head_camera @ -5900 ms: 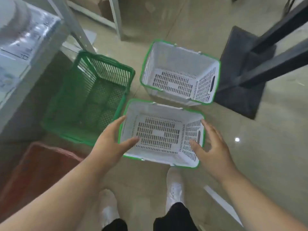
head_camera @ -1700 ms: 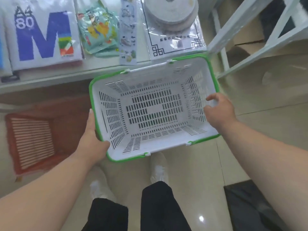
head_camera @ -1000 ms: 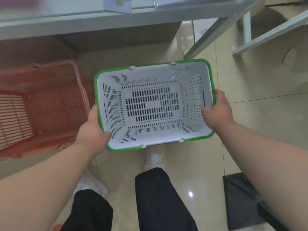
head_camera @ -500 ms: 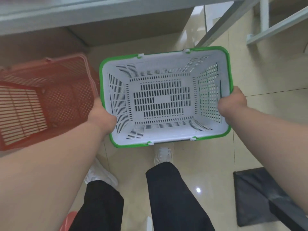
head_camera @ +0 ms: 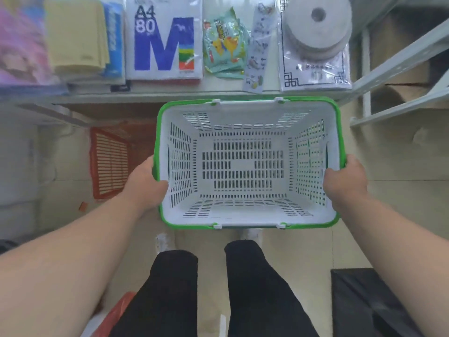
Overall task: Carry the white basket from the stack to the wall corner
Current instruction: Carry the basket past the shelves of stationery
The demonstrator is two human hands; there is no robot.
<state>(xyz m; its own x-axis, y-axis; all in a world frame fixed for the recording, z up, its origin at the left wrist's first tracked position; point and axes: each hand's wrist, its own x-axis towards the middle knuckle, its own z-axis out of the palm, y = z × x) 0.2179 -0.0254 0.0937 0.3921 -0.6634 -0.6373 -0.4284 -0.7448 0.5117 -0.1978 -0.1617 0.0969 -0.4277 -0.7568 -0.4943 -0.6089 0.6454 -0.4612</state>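
Observation:
The white basket (head_camera: 247, 215) with a green rim hangs level in the air in front of me, empty, above the tiled floor and my legs. My left hand (head_camera: 145, 183) grips its left short side, thumb hooked over the rim. On the opposite short side my right hand (head_camera: 345, 183) holds the rim the same way. The basket's far edge sits just short of a shelf's front edge (head_camera: 170, 97).
The shelf carries an A4 paper pack (head_camera: 164, 37), yellow cloths (head_camera: 77, 35), snack bags (head_camera: 224, 42) and tape rolls (head_camera: 317, 23). A red basket (head_camera: 110, 164) lies under the shelf at left. A white metal frame (head_camera: 398, 62) stands at right, a dark mat (head_camera: 379, 302) at lower right.
The basket has come up and toward the shelf, level with its top, where the goods now show. The red basket has dropped back to the left. Both hands keep their grip.

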